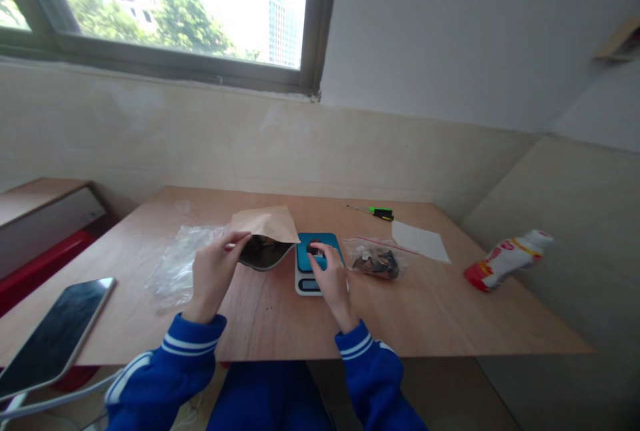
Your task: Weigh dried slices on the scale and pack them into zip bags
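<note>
My left hand holds the rim of an open brown paper pouch that lies tilted on the wooden table, with dark contents showing in its mouth. My right hand rests over a small blue-topped scale, its fingers on a dark piece sitting on the scale's platform. A clear zip bag with dark dried pieces lies just right of the scale. Both sleeves are blue with white stripes.
A crumpled clear plastic bag lies left of the pouch. A tablet sits at the left front corner. A green-handled screwdriver and a white sheet lie at the back right. A red-and-white bottle lies at the right edge.
</note>
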The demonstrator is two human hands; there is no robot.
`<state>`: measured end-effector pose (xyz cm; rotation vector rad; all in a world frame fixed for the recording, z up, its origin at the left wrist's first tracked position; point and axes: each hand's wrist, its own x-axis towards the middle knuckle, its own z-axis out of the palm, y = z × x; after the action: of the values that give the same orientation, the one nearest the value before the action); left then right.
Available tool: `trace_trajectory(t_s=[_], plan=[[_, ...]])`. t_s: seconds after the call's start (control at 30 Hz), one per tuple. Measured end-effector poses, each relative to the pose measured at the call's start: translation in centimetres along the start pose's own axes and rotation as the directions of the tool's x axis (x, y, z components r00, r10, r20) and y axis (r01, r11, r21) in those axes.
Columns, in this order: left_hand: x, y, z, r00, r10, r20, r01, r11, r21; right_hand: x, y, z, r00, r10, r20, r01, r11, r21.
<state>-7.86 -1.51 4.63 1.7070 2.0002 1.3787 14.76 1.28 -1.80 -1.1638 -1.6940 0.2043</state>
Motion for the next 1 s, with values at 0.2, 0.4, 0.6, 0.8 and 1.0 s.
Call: trace_trajectory(t_s=[0.2, 0.4, 0.6, 0.8, 1.0], plan=[[0.2, -0.3, 0.0, 1.0, 0.003, -0.009, -0.003, 1.0, -0.012, 0.3, 3.8, 1.0, 0.99, 0.037, 0.14, 0.0, 0.967, -0.256], [0.1, -0.5, 0.3, 1.0, -0.02, 0.005, 0.02, 0.998, -0.054, 0.4, -1.4, -0.7, 0.989, -0.132, 0.069, 0.136, 0.989, -0.058], [-1.0, 0.2, 1.0, 0.999, 0.035, 0.034, -0.033, 0.999, -0.036, 0.7, -7.1, 0.9, 0.83, -0.333, 0.447, 0.309, 0.942, 0.129], [-2.8, 0.1, 1.3, 0.998, 0.046, 0.05, -0.044, 0.999, -0.028, 1.6, -7.2, 6.1, 0.818, 0.045, 0.573, 0.249, 0.871, -0.424], [-3.6, -0.1, 1.2, 0.999, 0.045, 0.031, -0.043, 0.998, -0.046, 2.7, -7.1, 8.8, 0.874, 0.037, 0.485, 0.23, 0.846, -0.48]])
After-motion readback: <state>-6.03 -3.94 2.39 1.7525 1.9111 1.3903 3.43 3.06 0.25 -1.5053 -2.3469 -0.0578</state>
